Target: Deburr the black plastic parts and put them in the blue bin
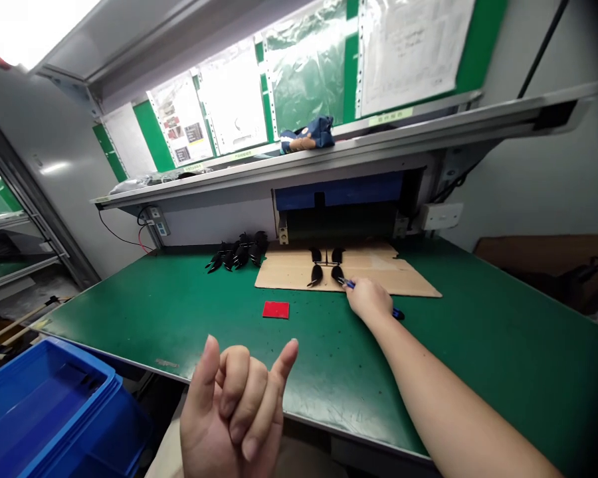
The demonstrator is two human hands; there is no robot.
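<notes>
My right hand (371,299) is closed round a blue-handled tool (349,283), whose tip is at the lower right piece of a black four-part moulding (317,273). The moulding lies on a flat sheet of brown cardboard (408,282). My left hand (244,405) is raised in front of the table's near edge, palm up, with its thumb and little finger stretched out and the middle fingers curled in. Nothing shows in it. A small red rectangle (276,310) lies on the green table (144,299) between my left hand and the cardboard.
A pile of black pieces (239,252) sits at the back of the table, left of the cardboard. A blue bin (54,405) stands at the lower left. A shelf (229,174) carrying a dark blue pouch (309,135) crosses above the table.
</notes>
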